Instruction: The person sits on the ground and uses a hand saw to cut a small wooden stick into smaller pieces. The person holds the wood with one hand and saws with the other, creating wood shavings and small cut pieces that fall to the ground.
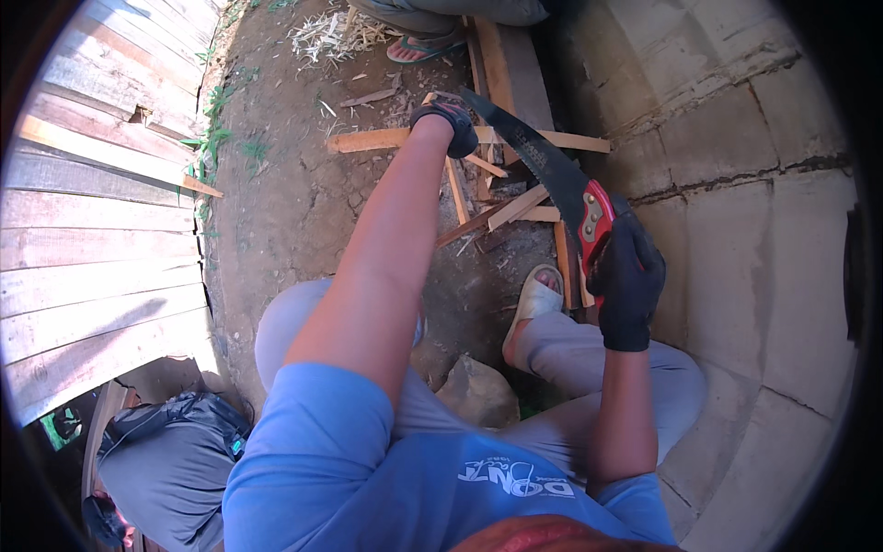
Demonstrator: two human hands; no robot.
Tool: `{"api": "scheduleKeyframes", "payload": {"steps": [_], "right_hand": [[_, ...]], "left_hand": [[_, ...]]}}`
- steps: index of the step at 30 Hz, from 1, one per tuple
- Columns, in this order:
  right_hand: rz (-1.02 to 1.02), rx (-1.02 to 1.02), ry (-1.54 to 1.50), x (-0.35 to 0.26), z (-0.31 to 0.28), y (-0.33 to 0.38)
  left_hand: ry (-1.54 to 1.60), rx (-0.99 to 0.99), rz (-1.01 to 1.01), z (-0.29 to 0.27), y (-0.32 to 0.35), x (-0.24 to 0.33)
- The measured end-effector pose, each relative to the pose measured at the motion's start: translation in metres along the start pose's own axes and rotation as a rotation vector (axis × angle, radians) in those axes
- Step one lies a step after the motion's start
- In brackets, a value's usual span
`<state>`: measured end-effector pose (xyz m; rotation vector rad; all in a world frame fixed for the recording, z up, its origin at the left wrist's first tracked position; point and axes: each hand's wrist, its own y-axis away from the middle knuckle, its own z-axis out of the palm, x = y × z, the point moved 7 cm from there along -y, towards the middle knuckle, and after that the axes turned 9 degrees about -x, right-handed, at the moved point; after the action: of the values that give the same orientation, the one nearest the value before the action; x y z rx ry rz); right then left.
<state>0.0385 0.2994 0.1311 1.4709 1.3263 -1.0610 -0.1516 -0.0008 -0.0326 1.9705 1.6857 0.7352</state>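
Note:
In my right hand [630, 271], which wears a black glove, is the red handle [596, 216] of a curved hand saw. The dark toothed blade [529, 147] slants up and to the left, its tip close to my left hand. My left hand [448, 127], also in a dark glove, is closed over a long wooden strip [372, 140] lying crosswise. Its fingertips are partly hidden. Below the blade, several cut wood pieces [518, 207] lie in a loose pile. Whether the teeth touch the strip, I cannot tell.
Another person's sandalled foot [425, 51] is beyond the wood, beside thick boards [515, 74]. Wood shavings [336, 39] cover the ground there. A block wall [727, 193] rises at right, a plank wall [101, 230] at left. A stone [478, 394] sits between my legs; a dark bag [170, 460] lies lower left.

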Motion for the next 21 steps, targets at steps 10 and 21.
{"api": "scheduleKeyframes", "payload": {"steps": [10,21], "right_hand": [[0.008,-0.079,0.031,-0.016,0.003,0.006],[-0.082,-0.116,0.115,-0.003,0.022,0.026]], "left_hand": [[-0.076,-0.02,-0.002,0.001,0.0,0.006],[-0.016,0.028,-0.06,-0.004,0.015,0.013]]}}
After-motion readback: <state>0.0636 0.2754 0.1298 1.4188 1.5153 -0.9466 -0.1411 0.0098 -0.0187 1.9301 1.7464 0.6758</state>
